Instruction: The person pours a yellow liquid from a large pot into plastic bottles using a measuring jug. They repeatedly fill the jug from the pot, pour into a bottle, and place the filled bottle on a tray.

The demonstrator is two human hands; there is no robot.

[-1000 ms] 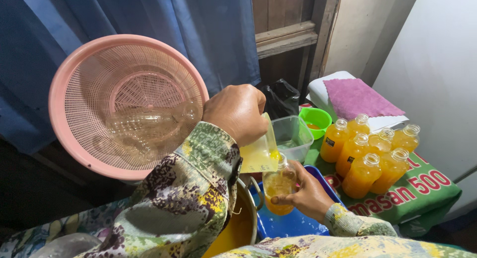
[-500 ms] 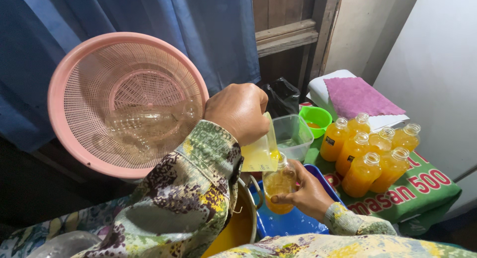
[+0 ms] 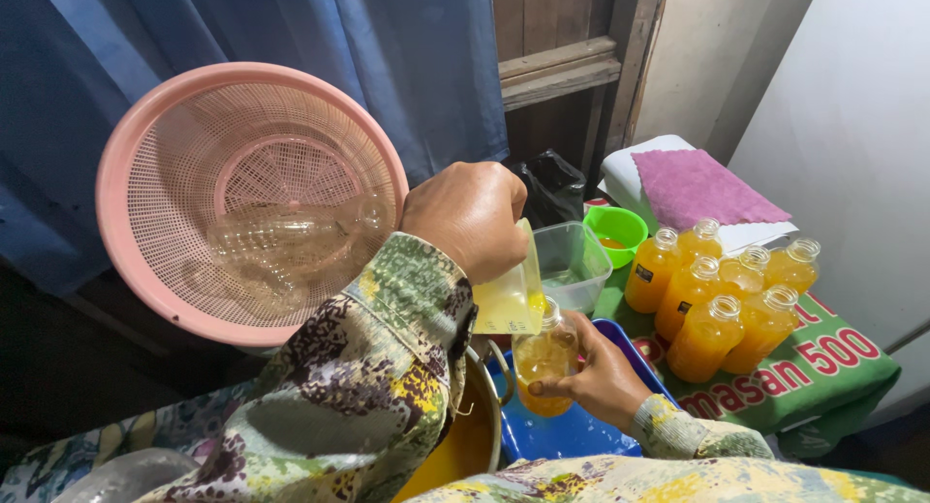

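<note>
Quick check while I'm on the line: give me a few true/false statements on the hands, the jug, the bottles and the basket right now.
1. The left hand tips a clear jug over a bottle. True.
2. The right hand holds a green bowl. False: it holds a small bottle of orange liquid.
3. The pink basket holds empty clear bottles. True.
4. The filled bottles stand capped. False: their mouths are open.

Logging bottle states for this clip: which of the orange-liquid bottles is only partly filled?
The bottle in the right hand, under the tilted jug in the left hand. The six filled bottles stand grouped on the green surface.
</note>
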